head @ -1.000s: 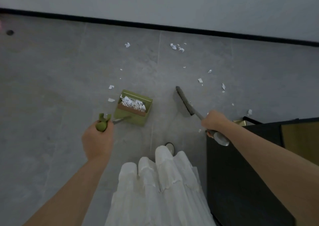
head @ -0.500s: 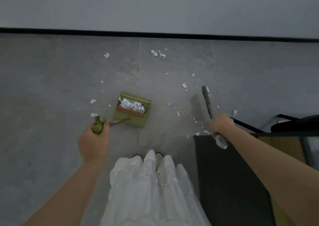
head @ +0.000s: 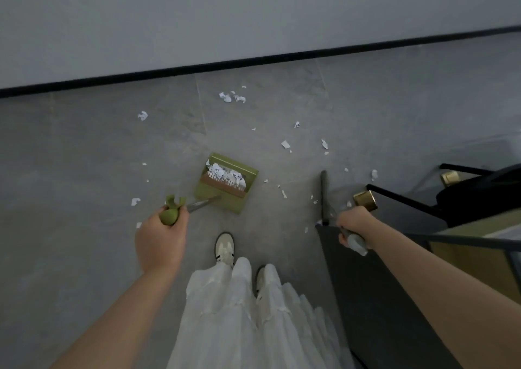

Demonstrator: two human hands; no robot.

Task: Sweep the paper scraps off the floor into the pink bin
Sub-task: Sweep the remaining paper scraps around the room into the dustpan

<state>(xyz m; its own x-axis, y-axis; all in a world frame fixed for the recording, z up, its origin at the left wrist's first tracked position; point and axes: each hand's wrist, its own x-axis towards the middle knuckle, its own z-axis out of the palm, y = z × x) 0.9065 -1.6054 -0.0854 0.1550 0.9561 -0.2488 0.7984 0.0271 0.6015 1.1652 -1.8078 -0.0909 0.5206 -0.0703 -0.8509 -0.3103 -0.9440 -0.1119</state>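
We look down at a grey tiled floor [head: 84, 149] that meets a pale wall [head: 197, 16] along a black skirting strip. Our left hand [head: 161, 242] has its fingers curled tight around the green knob at the top of the dustpan handle [head: 171, 214], the knob poking out above the thumb and forefinger. From that grip a thin metal shaft runs forward and to the right, down to the green dustpan [head: 227, 182], which stands on the floor ahead of our feet with a heap of white scraps lying in it.

Our right hand [head: 353, 223] is wrapped around the broom [head: 324, 196], fingers closed on the shaft, with the grey end of the handle sticking out behind the palm toward us. The dark broom head reaches forward from the fingers and sits on the floor, well to the right of the dustpan and apart from it.

The loose paper scraps [head: 232, 97] lie scattered beyond both hands: a small cluster near the skirting, single bits left of the dustpan, more between the dustpan and the broom head, and a few past the broom toward the right. None of them touch our fingers.

Our white skirt [head: 239, 312] and one white shoe [head: 224, 247] show at the bottom. A dark table [head: 394, 298] fills the lower right, and a black chair [head: 465, 199] with brass leg caps stands just behind it. We cannot see the pink bin.
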